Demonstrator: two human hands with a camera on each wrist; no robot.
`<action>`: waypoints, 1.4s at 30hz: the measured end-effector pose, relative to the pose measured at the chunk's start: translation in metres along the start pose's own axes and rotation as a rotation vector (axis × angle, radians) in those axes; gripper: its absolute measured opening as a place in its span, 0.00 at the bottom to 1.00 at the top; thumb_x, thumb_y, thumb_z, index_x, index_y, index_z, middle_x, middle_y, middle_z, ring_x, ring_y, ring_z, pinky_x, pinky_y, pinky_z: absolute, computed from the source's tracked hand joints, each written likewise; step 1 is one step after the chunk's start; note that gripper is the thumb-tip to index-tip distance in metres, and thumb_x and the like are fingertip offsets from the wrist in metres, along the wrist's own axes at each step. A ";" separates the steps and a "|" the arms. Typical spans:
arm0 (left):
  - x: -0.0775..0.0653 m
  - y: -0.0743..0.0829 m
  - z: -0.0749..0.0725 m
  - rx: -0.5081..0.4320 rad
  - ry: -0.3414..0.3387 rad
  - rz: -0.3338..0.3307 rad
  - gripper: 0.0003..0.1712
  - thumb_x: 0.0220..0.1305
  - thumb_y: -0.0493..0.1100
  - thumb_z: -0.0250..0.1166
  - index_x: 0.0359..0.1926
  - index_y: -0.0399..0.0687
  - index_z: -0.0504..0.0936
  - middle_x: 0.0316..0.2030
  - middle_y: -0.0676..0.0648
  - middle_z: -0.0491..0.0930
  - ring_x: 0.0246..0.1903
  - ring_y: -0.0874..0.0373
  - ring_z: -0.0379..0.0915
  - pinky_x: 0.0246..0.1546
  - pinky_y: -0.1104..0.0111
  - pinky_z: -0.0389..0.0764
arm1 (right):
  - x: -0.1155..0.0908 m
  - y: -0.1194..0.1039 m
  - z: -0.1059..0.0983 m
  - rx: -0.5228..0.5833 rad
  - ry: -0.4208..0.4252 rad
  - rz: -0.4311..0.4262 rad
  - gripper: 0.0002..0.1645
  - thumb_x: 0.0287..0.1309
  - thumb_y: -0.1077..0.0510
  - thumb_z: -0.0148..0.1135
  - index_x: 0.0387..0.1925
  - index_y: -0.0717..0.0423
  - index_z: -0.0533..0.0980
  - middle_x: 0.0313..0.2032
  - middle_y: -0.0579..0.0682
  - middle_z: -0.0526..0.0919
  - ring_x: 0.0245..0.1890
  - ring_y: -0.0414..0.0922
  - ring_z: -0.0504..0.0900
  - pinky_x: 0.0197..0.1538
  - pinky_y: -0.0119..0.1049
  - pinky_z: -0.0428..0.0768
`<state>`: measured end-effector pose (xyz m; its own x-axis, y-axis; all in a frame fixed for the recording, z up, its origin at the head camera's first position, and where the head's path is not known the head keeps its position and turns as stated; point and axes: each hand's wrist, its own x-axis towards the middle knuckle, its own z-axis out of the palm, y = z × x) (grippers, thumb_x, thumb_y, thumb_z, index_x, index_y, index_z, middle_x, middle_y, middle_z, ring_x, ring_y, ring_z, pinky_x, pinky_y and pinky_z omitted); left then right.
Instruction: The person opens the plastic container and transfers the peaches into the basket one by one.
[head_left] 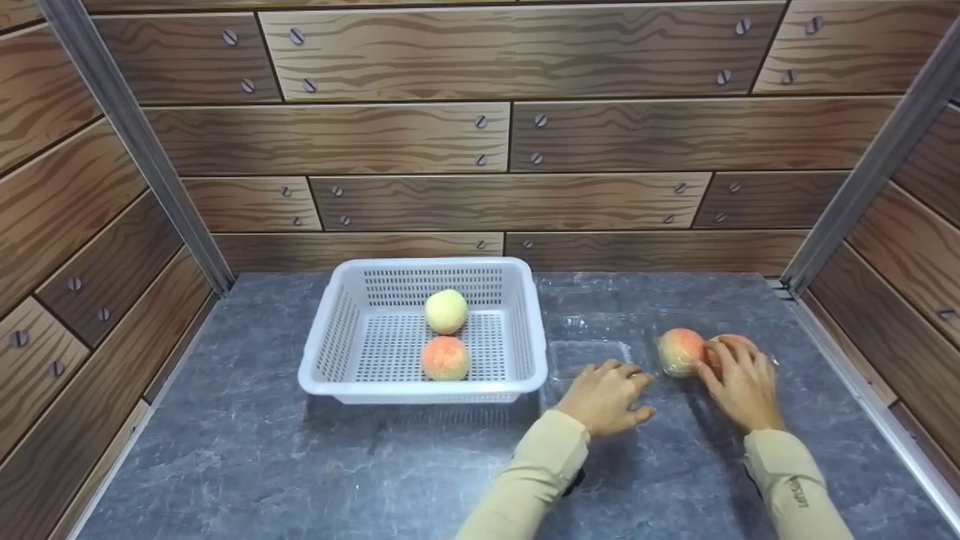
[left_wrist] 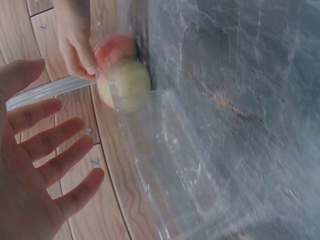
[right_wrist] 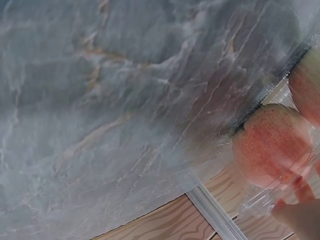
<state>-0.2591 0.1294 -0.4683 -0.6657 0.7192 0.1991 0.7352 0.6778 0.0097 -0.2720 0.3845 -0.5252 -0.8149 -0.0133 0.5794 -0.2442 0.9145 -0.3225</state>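
On the right of the tabletop, a clear plastic clamshell box [head_left: 589, 352] lies unfolded, its edges hard to make out. Two red-yellow peaches sit side by side in its right half: one peach [head_left: 679, 352] in full view, the other peach [right_wrist: 272, 145] partly covered by my right hand [head_left: 746, 386]. That hand's fingers curl over the covered peach, with fingertips at its side in the right wrist view. My left hand [head_left: 609, 397] hovers near the box's left half, fingers spread and holding nothing, as the left wrist view [left_wrist: 45, 165] also shows.
Left of the box stands a white perforated plastic basket [head_left: 322, 379] with a pale yellow peach [head_left: 446, 311] and an orange-red peach [head_left: 445, 358] inside. Wood-patterned panels [head_left: 510, 135] and metal corner posts enclose the grey marbled table [head_left: 247, 465].
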 end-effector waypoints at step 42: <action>0.056 0.036 0.038 0.238 -0.212 -0.032 0.44 0.66 0.73 0.56 0.79 0.78 0.52 0.77 0.69 0.45 0.75 0.63 0.45 0.70 0.68 0.54 | -0.001 0.002 0.000 -0.020 -0.017 -0.007 0.21 0.60 0.59 0.66 0.50 0.69 0.77 0.54 0.72 0.74 0.48 0.78 0.69 0.51 0.72 0.63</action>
<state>-0.2748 0.1994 -0.4942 -0.7181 0.6959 -0.0068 0.6796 0.6991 -0.2221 -0.2712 0.3863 -0.5263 -0.8220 -0.0259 0.5689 -0.2394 0.9221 -0.3039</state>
